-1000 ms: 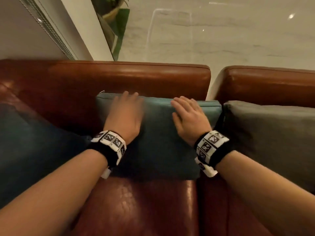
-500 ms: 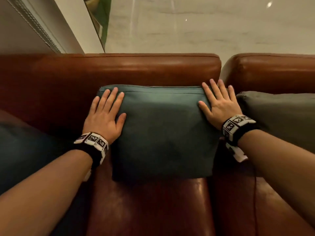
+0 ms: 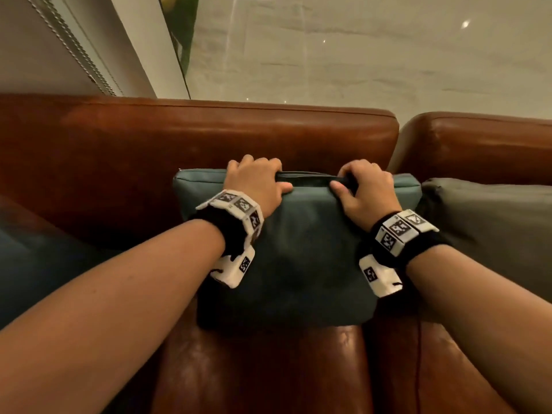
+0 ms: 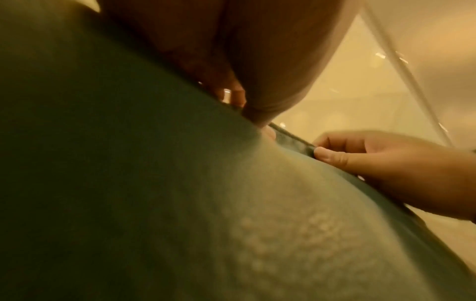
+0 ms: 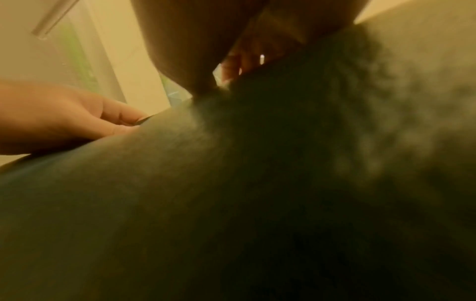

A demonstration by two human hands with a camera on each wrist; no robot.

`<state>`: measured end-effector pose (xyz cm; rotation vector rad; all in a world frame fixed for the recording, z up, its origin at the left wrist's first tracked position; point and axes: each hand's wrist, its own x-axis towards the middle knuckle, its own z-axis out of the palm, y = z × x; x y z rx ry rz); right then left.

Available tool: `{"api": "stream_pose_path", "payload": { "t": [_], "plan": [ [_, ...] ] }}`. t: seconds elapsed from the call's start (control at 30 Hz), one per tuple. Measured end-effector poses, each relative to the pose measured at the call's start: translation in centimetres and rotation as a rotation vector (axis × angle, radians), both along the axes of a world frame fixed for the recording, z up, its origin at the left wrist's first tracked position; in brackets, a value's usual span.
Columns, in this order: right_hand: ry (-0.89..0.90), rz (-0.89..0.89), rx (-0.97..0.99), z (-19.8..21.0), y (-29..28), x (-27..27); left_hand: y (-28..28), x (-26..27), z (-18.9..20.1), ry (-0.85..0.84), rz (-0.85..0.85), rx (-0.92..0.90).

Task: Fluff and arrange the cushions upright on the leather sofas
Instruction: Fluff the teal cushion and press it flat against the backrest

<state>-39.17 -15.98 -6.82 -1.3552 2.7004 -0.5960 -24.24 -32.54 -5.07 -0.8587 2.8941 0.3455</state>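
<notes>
A teal cushion (image 3: pixel 301 252) stands upright against the back of the brown leather sofa (image 3: pixel 209 135). My left hand (image 3: pixel 254 180) grips its top edge left of the middle, fingers curled over behind and thumb on the front. My right hand (image 3: pixel 363 189) grips the same top edge right of the middle in the same way. In the left wrist view the teal cushion (image 4: pixel 180 203) fills the frame and the right hand (image 4: pixel 386 167) pinches the seam. In the right wrist view the left hand (image 5: pixel 64 118) holds the teal cushion (image 5: pixel 231 203) at its edge.
A grey cushion (image 3: pixel 490 231) leans on the second brown sofa (image 3: pixel 478 144) at the right, touching the teal one. A dark blue cushion (image 3: pixel 35 270) lies at the left. Behind the sofas are a pale marble floor (image 3: pixel 358 55) and a wall (image 3: pixel 44 40) with a plant.
Both hands lay flat on the cushion's upper corners half a second ago. They have moved inward and now grip its top edge. The camera has come closer.
</notes>
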Motion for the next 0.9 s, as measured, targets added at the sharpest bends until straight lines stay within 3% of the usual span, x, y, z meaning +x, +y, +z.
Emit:
{"api": "stream_pose_path", "payload": {
  "t": [0.17,0.23,0.37,0.47,0.53,0.6,0.7,0.77,0.87,0.9],
  "plan": [
    [0.014,0.241,0.105,0.5,-2.1,0.0,0.0,2.0,-0.4,0.110,0.021,-0.006],
    [0.037,0.309,0.096,0.5,-2.0,-0.6,-1.0,3.7,-0.7,0.100,-0.008,-0.110],
    [0.151,0.221,0.253,-0.3,0.8,-4.7,-5.5,9.3,-1.1,-0.032,0.081,-0.294],
    [0.187,0.249,0.171,-1.3,2.5,-6.2,-6.9,9.9,-1.2,-0.134,0.082,-0.310],
    [0.213,0.271,0.114,-1.5,2.2,-6.1,-7.0,8.7,-1.5,-0.110,0.151,-0.282],
    [0.207,0.213,0.071,-1.5,2.4,-6.3,-7.1,8.4,-2.1,0.050,0.237,-0.200],
    [-0.061,-0.088,-0.165,-1.2,5.1,-6.4,-6.8,11.2,-3.3,0.395,0.552,0.207],
    [-0.328,-0.393,-0.318,-2.5,8.1,-5.3,-4.6,13.6,-4.9,0.478,0.781,0.467],
    [-0.845,-0.683,-0.490,-6.3,10.3,-2.9,-1.0,14.6,-7.0,0.527,0.872,0.582],
    [-0.920,-0.730,-0.495,-6.8,10.2,-2.4,-0.7,14.2,-7.4,0.578,0.902,0.570]
  ]
}}
